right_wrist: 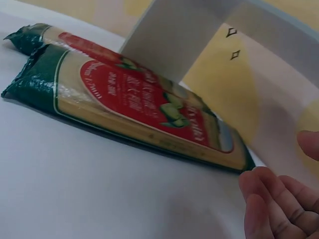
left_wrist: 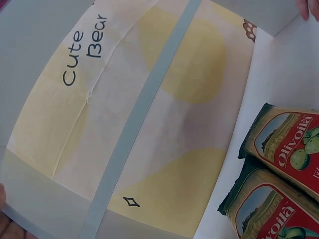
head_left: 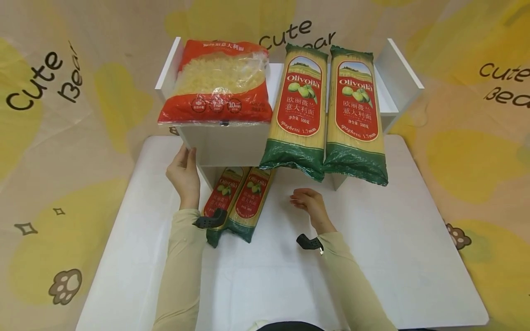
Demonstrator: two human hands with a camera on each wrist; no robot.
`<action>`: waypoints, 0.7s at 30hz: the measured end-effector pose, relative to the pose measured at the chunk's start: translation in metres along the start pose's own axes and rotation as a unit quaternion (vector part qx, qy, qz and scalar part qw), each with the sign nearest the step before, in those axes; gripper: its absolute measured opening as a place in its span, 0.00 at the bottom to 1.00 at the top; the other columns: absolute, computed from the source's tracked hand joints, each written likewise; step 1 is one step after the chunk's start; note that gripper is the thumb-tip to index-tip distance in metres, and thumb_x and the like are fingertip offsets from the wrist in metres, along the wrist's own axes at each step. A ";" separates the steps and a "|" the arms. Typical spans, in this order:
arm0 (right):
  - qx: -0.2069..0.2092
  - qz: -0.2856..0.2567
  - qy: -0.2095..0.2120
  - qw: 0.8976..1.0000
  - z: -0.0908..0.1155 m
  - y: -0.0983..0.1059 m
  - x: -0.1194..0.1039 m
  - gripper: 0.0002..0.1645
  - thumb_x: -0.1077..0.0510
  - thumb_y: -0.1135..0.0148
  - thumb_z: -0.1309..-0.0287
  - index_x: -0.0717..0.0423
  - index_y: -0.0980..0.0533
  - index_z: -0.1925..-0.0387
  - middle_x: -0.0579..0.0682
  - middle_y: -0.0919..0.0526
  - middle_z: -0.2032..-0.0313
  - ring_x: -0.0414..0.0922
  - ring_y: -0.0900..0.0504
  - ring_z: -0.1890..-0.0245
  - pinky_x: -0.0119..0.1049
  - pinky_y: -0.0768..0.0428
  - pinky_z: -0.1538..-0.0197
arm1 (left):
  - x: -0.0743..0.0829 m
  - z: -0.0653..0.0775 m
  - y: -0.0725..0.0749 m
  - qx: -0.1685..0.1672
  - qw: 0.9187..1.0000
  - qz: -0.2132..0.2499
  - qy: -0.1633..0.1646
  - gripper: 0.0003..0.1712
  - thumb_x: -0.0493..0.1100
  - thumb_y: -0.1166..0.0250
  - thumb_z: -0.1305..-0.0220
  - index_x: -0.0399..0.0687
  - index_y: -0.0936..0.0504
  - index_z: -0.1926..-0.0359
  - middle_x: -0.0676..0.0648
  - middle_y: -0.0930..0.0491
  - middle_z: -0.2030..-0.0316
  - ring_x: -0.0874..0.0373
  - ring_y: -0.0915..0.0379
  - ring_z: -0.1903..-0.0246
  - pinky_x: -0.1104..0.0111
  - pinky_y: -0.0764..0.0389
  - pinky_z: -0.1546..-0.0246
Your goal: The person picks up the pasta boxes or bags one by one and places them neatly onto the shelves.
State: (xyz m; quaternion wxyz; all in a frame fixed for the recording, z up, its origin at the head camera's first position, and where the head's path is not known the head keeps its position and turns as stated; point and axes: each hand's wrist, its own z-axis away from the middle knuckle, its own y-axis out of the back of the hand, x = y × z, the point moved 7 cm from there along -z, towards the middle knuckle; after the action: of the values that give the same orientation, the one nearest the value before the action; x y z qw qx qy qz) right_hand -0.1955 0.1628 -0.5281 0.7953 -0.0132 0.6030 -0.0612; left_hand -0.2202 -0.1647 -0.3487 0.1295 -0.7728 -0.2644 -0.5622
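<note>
A white shelf unit (head_left: 232, 146) stands on the table. My left hand (head_left: 184, 177) holds the edge of its left side panel, thumb and fingers on either side; some of those fingers (left_wrist: 14, 230) show at the corner of the left wrist view. My right hand (head_left: 312, 207) hovers below the upper shelf, its fingers loosely bent and holding nothing. Two spaghetti packs (head_left: 251, 197) with green ends and red labels lie side by side on the table, partly under the shelf, between my hands. In the right wrist view, my right fingertips (right_wrist: 256, 181) appear near one spaghetti pack's (right_wrist: 124, 107) end.
On the upper shelf lie a red bag of short pasta (head_left: 223, 76) at the left and two more spaghetti packs (head_left: 304, 99) at the right, overhanging the front edge. A white right panel (head_left: 399, 64) rises beside them. Patterned yellow cloth (head_left: 463, 161) surrounds the white table (head_left: 393, 257).
</note>
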 end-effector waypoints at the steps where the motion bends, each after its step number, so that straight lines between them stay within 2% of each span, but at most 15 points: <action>1: -0.004 0.002 -0.001 1.000 -0.002 -0.003 0.002 0.18 0.66 0.50 0.35 0.79 0.30 0.49 0.56 0.17 0.62 0.43 0.16 0.66 0.34 0.19 0.56 | 0.000 0.000 0.000 0.000 1.000 0.001 0.000 0.16 0.33 0.41 0.34 0.33 0.21 0.46 0.37 0.21 0.51 0.49 0.23 0.50 0.66 0.23 0.49; 7: -0.006 0.015 -0.006 1.000 -0.009 -0.016 0.010 0.16 0.65 0.48 0.35 0.75 0.27 0.51 0.60 0.17 0.61 0.45 0.15 0.65 0.42 0.20 0.51 | 0.001 0.000 0.001 0.000 1.000 -0.001 -0.003 0.16 0.32 0.41 0.34 0.33 0.21 0.47 0.37 0.21 0.52 0.49 0.23 0.50 0.66 0.23 0.49; 14: 0.003 0.054 -0.014 0.998 -0.021 -0.030 0.029 0.14 0.62 0.43 0.37 0.71 0.23 0.55 0.57 0.16 0.64 0.43 0.16 0.68 0.35 0.18 0.58 | 0.002 0.000 0.000 0.000 1.000 -0.003 -0.006 0.16 0.33 0.41 0.34 0.33 0.21 0.47 0.37 0.20 0.52 0.49 0.23 0.50 0.66 0.23 0.49; 21: -0.001 0.094 -0.027 0.995 -0.024 -0.052 0.040 0.14 0.60 0.38 0.39 0.68 0.23 0.58 0.58 0.15 0.65 0.44 0.16 0.69 0.34 0.17 0.62 | 0.001 0.001 0.000 0.000 1.000 0.002 -0.002 0.16 0.33 0.41 0.34 0.32 0.21 0.47 0.37 0.20 0.52 0.49 0.23 0.50 0.66 0.23 0.49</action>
State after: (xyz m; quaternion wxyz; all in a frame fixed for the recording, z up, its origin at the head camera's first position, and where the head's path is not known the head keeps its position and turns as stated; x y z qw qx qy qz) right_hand -0.2122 0.1081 -0.5679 0.8135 0.0410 0.5799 0.0148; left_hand -0.2192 -0.1643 -0.3480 0.1302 -0.7744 -0.2635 -0.5603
